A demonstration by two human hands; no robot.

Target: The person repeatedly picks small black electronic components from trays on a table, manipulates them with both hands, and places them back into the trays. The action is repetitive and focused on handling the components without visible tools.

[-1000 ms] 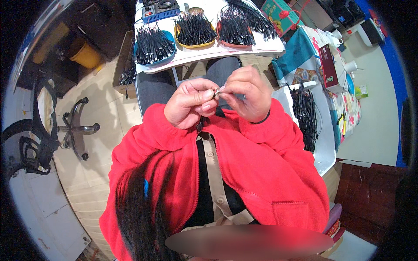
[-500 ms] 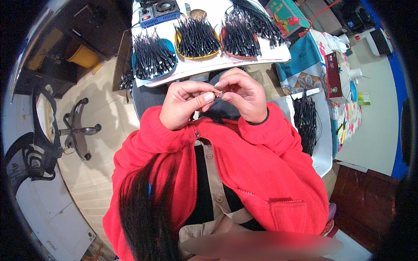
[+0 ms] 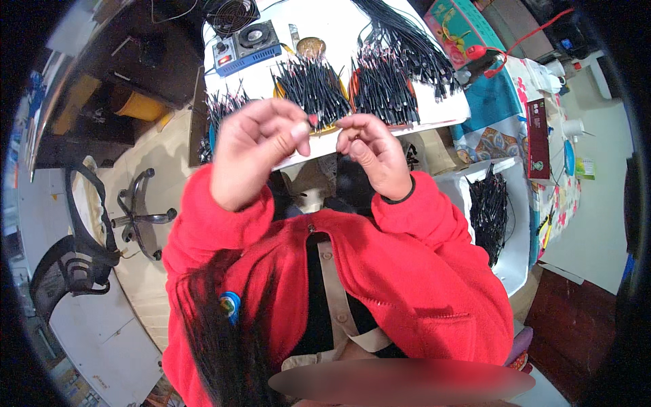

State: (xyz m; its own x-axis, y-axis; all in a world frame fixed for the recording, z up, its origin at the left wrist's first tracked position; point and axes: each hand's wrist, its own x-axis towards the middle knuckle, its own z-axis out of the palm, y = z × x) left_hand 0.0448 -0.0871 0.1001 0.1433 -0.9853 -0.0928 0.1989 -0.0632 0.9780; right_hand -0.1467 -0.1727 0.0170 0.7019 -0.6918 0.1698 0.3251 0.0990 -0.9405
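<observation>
My left hand [image 3: 261, 146] is raised over the front edge of the white table [image 3: 298, 157], its thumb and index finger pinched together. A tiny red and dark piece [image 3: 312, 121] shows at those fingertips, too small to name. My right hand [image 3: 377, 154] is beside it, fingers bent and thumb apart, with nothing visible in it. Just beyond the hands, bundles of short black cables with bare wire ends stand in a yellow tray [image 3: 277, 88] and an orange tray [image 3: 411, 91]. My left hand partly covers another cable bundle [image 3: 227, 105] in a blue tray.
A blue soldering-type station [image 3: 247, 51] with a dial stands at the back left, near a round brown tin [image 3: 311, 47]. Longer black cables [image 3: 407, 41] lie at the back right. A white bin [image 3: 512, 271] of black cables stands right; a mesh office chair [image 3: 81, 258] stands left.
My hands have separated and moved forward toward the table, the left also leftward. The small piece both held is now only at my left fingertips. The view has shifted slightly.
</observation>
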